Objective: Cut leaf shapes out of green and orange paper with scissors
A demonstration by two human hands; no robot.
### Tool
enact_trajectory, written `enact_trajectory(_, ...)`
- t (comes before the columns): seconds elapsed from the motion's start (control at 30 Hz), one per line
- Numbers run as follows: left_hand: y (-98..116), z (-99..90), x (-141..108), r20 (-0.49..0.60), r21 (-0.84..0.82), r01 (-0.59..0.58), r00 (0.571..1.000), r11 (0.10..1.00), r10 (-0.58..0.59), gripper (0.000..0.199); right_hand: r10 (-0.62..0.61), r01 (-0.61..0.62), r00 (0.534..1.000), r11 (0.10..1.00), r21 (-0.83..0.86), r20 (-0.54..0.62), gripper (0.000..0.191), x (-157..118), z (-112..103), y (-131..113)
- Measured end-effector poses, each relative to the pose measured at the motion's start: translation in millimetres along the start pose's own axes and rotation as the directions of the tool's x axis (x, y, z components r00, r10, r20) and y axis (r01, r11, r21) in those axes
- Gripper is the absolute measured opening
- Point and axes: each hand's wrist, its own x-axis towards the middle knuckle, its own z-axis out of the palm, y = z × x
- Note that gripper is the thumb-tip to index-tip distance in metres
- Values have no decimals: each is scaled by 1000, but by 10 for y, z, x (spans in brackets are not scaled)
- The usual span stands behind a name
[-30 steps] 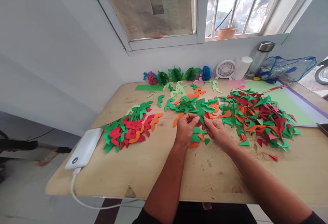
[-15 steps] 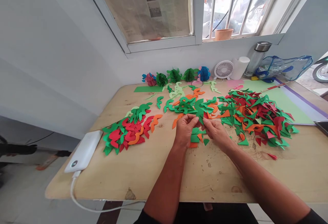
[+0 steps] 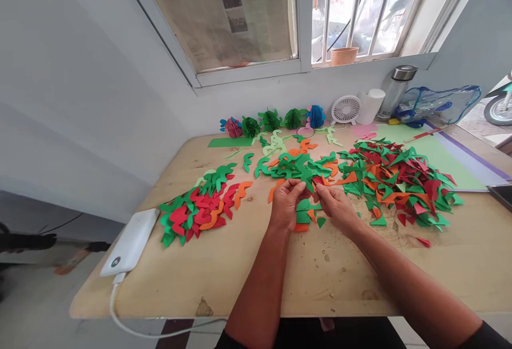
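Note:
In the middle of the table, my left hand (image 3: 285, 208) pinches a green paper cutout (image 3: 309, 181) between thumb and fingers. Close beside it, my right hand (image 3: 336, 206) is closed in a pinch at the right edge of the same cutout. Their fingertips partly hide the piece. Just beyond lies a heap of green paper cutouts (image 3: 294, 164) with some orange ones among them. Several green and orange paper pieces (image 3: 304, 216) rest on the table between my wrists.
Red, green and orange cutouts (image 3: 204, 206) lie to the left, near a white power bank (image 3: 132, 240) with a cable. A large pile of paper scraps (image 3: 404, 184) spreads on the right. Honeycomb paper figures (image 3: 270, 120), a small fan (image 3: 346, 109) and a bottle (image 3: 397, 93) stand along the wall.
The view has shifted slightly. The green cutout between my hands has tilted and shows less of its upper part above my fingers; both hands stay in nearly the same place.

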Motion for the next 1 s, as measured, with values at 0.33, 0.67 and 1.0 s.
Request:
enact_trajectory(0.33,-33,8,-13,110,111,37,993,993,-49,27,-29,57,989,979,197,-142,39,-27,-9,-99)
enact_trajectory(0.67,-25,54,-34,67,213,-20,998,977,5,27,-111,118,980,993,30,-167,29,-18,-23,-75)
enact_trajectory(1.0,-15,77,-57,57,206,-53,997,977,42,26,-51,80,984,984,162,-173,30,-15,2,-58)
